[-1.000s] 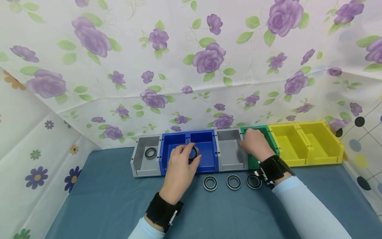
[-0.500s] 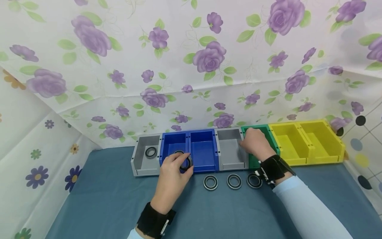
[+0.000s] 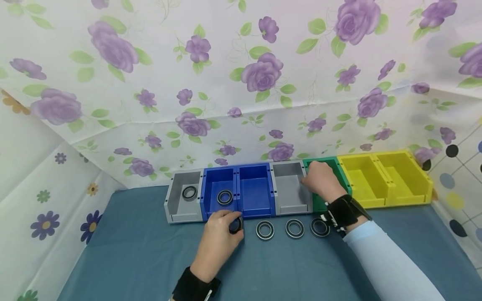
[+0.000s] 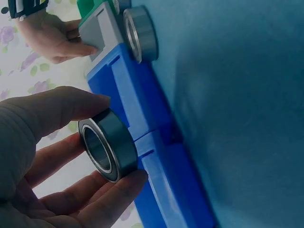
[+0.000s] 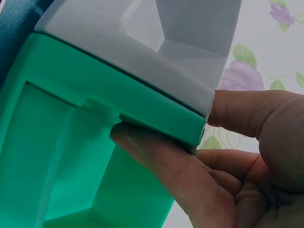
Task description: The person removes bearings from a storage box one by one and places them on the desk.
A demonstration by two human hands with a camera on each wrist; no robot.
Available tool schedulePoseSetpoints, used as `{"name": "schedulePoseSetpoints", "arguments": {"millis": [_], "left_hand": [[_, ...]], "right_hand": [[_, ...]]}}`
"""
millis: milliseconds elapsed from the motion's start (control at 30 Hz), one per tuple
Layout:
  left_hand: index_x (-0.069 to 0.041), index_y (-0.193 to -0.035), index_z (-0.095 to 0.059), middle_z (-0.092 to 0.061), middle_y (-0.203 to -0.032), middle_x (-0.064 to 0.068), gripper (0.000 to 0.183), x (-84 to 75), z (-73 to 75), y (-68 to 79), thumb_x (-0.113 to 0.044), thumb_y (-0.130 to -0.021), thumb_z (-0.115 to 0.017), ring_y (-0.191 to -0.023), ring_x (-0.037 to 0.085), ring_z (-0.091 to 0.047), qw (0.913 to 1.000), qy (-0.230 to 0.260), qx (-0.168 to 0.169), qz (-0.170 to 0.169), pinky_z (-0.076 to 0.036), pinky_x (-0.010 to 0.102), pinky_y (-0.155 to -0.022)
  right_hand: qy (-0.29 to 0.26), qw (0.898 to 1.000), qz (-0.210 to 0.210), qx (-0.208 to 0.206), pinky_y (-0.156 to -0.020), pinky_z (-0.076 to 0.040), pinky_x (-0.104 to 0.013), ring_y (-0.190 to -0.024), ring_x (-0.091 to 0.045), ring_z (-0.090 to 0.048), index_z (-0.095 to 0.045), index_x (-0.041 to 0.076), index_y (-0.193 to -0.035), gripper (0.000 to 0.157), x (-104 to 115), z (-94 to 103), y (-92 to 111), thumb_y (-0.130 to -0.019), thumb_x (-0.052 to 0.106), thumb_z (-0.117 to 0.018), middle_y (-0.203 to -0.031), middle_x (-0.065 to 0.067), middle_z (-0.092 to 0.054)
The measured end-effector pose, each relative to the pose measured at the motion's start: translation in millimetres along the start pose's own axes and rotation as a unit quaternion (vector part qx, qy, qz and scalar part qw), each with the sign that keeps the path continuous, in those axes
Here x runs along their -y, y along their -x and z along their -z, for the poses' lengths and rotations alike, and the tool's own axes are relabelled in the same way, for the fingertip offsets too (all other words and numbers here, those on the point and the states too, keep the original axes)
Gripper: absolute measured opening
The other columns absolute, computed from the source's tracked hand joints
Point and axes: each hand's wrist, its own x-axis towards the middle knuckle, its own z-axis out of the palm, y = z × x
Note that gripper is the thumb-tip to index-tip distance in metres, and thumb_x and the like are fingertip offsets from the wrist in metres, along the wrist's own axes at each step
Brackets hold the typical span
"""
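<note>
My left hand (image 3: 217,246) pinches a ball bearing (image 4: 121,142) between thumb and fingers, just in front of the blue bins (image 3: 257,213). The bearing has a shiny outer ring and a dark face, and stands on edge in the grip. My right hand (image 3: 324,182) grips the side wall of the green bin (image 5: 107,88) where it meets the grey bin (image 5: 118,54); one finger reaches inside the green bin and the thumb lies on the grey side. A second bearing (image 3: 219,197) lies in the left blue bin, and a third (image 3: 184,193) in the far-left grey bin (image 3: 186,218).
Three more bearings, a left one (image 3: 257,230), a middle one (image 3: 287,229) and a right one (image 3: 313,228), lie in a row on the blue cloth (image 3: 282,271) before the bins. Two yellow bins (image 3: 410,202) end the row at right. A flowered sheet (image 3: 233,96) hangs behind.
My left hand has carried its bearing from over the right blue bin leftward and toward me, to the bins' front edge. The bearing in the left blue bin is now uncovered. My right hand stays put.
</note>
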Motion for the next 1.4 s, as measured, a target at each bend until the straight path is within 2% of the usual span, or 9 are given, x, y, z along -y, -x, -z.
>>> {"name": "schedulePoseSetpoints", "arguments": {"millis": [300,567,1067,1267,1400], "left_hand": [[-0.019,-0.108,-0.07,-0.065,-0.107,0.003,0.04,2.7,-12.6,3.4,-0.018,-0.069,-0.079,-0.101,0.021,-0.059,0.9987,-0.003,0.051,0.007,-0.053,0.037,-0.082],[-0.019,-0.108,-0.07,-0.064,-0.107,0.004,0.04,-1.1,-20.0,4.1,-0.018,-0.07,-0.079,-0.102,0.021,-0.058,0.9953,-0.014,0.094,0.017,-0.05,0.041,-0.085],[-0.017,-0.108,-0.07,-0.065,-0.108,0.004,0.037,-1.9,-25.3,1.1,-0.013,-0.072,-0.076,-0.104,0.023,-0.057,0.9908,-0.027,0.132,0.01,-0.048,0.043,-0.089],[-0.015,-0.109,-0.069,-0.066,-0.108,0.004,0.038,-2.0,-27.2,1.1,-0.011,-0.072,-0.076,-0.105,0.023,-0.058,0.9914,-0.035,0.126,0.002,-0.048,0.042,-0.09],[-0.014,-0.111,-0.068,-0.065,-0.111,0.005,0.039,-3.2,-25.3,1.7,-0.013,-0.073,-0.076,-0.108,0.023,-0.058,0.9918,-0.035,0.123,0.011,-0.049,0.041,-0.09]], "right_hand": [[0.002,1.0,-0.004,-0.003,-0.042,-0.039,-0.025,-0.046,-0.017,-0.049,-0.059,0.004,-0.067,0.029,0.5,-0.3,0.2,-0.086,0.025,-0.063,-0.052,-0.001,-0.042],[0.006,1.0,0.001,0.0,-0.041,-0.039,-0.024,-0.046,-0.017,-0.05,-0.06,0.003,-0.069,0.029,0.7,0.7,0.6,-0.087,0.025,-0.062,-0.052,-0.001,-0.042],[0.004,1.0,-0.002,-0.002,-0.041,-0.04,-0.024,-0.047,-0.018,-0.052,-0.061,0.002,-0.073,0.027,0.1,-0.7,0.2,-0.087,0.025,-0.062,-0.055,-0.004,-0.047],[0.003,1.0,-0.001,-0.003,-0.041,-0.04,-0.024,-0.048,-0.018,-0.053,-0.06,0.002,-0.074,0.027,0.0,-0.5,0.0,-0.087,0.026,-0.062,-0.056,-0.004,-0.048],[0.003,1.0,-0.003,-0.002,-0.041,-0.04,-0.024,-0.048,-0.018,-0.053,-0.061,0.002,-0.076,0.027,0.0,-0.8,-0.2,-0.087,0.026,-0.062,-0.056,-0.004,-0.048]]}}
